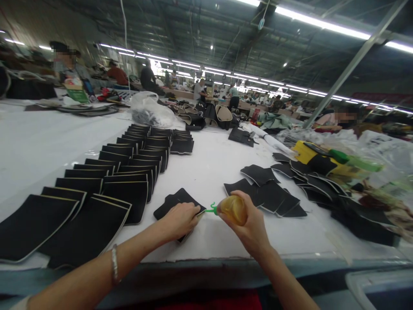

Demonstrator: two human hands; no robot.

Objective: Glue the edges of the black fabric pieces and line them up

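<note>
My right hand (253,228) is wrapped round a glue bottle (234,209) of amber liquid, tilted on its side. Its green nozzle (211,209) points left, at the edge of a black panel piece (180,198). That piece lies near the table's front edge, with my left hand (182,219) closed on its right side, thumb and fingers pinching the edge. What lies under my left fingers is partly hidden. Just right of the bottle are loose black pieces (271,196), overlapping one another.
Overlapping rows of pale-edged black panels (125,193) cover the left of the white table (206,163). A clear plastic bag (151,110) and black bag parts (216,116) lie at the back. More black pieces (322,189) and a yellow container (306,153) are at right. Several people work beyond.
</note>
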